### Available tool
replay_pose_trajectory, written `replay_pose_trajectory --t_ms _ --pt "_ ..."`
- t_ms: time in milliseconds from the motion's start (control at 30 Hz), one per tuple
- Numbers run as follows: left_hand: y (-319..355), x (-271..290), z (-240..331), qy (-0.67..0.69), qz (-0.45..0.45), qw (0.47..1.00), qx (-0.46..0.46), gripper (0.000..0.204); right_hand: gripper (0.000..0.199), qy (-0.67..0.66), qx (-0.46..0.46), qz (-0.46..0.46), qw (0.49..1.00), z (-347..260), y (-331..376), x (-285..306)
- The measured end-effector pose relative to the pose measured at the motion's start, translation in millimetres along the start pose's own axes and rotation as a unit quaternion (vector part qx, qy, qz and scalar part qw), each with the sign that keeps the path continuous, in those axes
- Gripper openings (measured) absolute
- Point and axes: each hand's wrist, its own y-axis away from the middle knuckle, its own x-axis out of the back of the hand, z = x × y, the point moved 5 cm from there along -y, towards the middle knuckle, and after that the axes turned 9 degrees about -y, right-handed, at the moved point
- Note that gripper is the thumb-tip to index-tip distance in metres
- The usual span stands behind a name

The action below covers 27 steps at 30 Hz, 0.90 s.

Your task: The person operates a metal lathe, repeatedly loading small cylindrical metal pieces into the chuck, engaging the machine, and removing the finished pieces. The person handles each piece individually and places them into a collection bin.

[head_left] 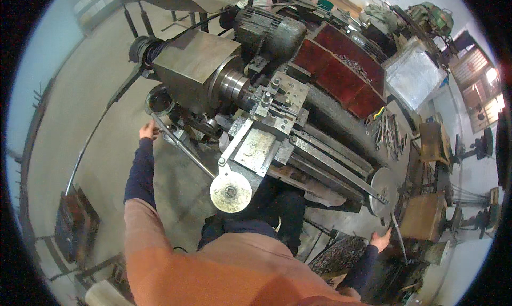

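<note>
A metal-turning lathe with a grey headstock (184,61) and a bright spindle nose (233,85) stands before me. My left hand (149,130) is at the left, by the upper end of a long steel lever (184,150); its fingers are curled, and what they hold is too small to make out. That lever runs down to a pale round disc (231,192) beside the cross slide (255,151). At the lower right, my right hand (380,240) is beside a thin rod (398,235) below a grey round plate (383,191), thumb and fingers apart, not wrapped round the rod.
Behind the bed are a motor (270,31) and a dark red tray (330,61) with small metal parts. Several hand tools (392,135) lie at the right. A wooden box (74,226) stands on the floor at the left, and dark metal chips (338,254) lie below the bed.
</note>
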Motion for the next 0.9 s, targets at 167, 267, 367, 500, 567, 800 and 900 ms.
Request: replay_pose_trajectory --t_ms 167,267,367,500,567,800,900 --pt "33.1 -50.8 92.0 -0.434 -0.153 0.888 -0.004 0.034 0.052 -0.050 -0.039 -0.055 0.996 -23.8 55.5 16.4" --pt "33.4 -65.9 74.5 -0.454 -0.151 0.878 0.018 0.034 0.042 -0.050 -0.029 -0.066 0.996 -71.9 57.9 30.8" --pt "21.0 -118.6 -36.2 -0.334 -0.019 0.924 0.187 0.047 0.037 -0.079 -0.007 -0.081 0.994 -83.2 55.9 23.8" --pt "3.4 -141.4 -47.2 -0.411 -0.078 0.906 0.067 0.046 0.036 -0.113 0.041 -0.088 0.989 -127.1 48.0 41.4" --pt "7.2 -116.8 -40.4 -0.421 -0.272 0.864 0.051 0.038 0.035 -0.148 0.098 -0.074 0.981 -142.5 32.4 57.1" --pt "36.5 -62.7 18.9 -0.451 -0.185 0.873 -0.010 0.032 0.037 -0.248 0.330 -0.104 0.905 -294.9 -15.6 83.1" --pt "36.9 -30.2 54.7 -0.414 -0.171 0.889 -0.097 0.034 0.038 -0.354 0.410 -0.153 0.826 -417.0 3.7 102.7"
